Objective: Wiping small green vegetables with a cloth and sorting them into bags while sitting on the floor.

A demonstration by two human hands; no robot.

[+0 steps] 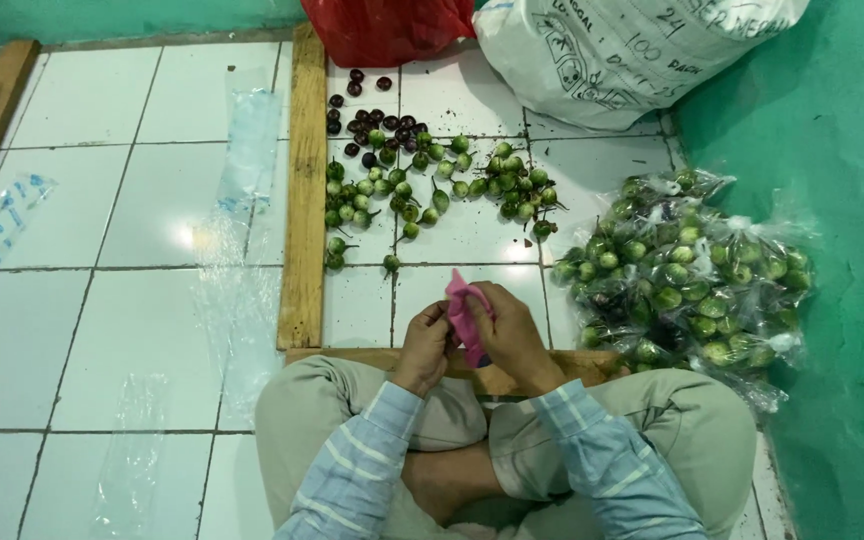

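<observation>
I sit cross-legged on a white tiled floor. My left hand and my right hand are together over my lap, both gripping a small pink plastic piece, which sticks up between the fingers. Just beyond my hands lies a loose heap of small round green eggplants, with dark purple ones at its far left end. To my right sits a pile of clear plastic bags filled with green eggplants.
Wooden planks frame the heap on the left and near side. Clear empty plastic bags lie on the tiles to the left. A red bag and a large white sack stand at the back. A green wall rises on the right.
</observation>
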